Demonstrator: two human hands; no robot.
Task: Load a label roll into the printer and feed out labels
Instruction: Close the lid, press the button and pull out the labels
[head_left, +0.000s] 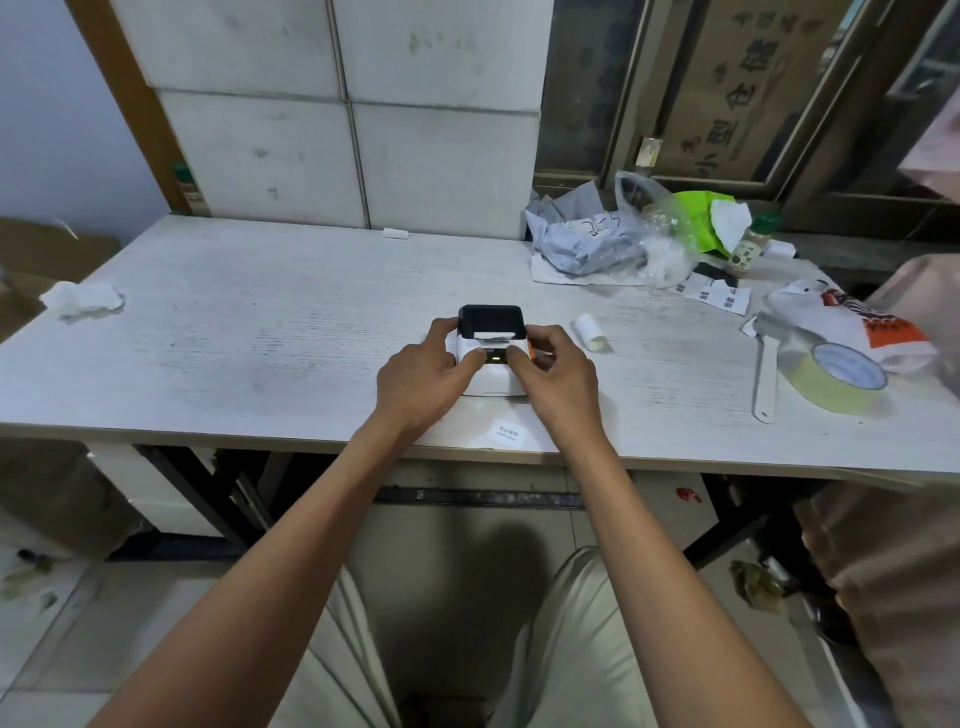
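A small white label printer (493, 382) with a black lid (490, 318) stands near the front edge of the white table (260, 332). A strip of white label paper (494, 339) shows at its slot, and a green light glows on its front panel. My left hand (426, 376) grips the printer's left side, thumb on the panel. My right hand (558, 371) holds the right side by the orange trim, a fingertip on the panel. A spare white label roll (589, 332) lies just right of the printer. One printed label (506, 433) lies flat at the table's edge.
Crumpled bags and plastic (613, 239) crowd the back right, with a small bottle (748, 249). A tape roll (839, 376), a white scraper (763, 374) and a printed bag (852, 322) lie at the right. Crumpled tissue (83, 301) sits at the far left.
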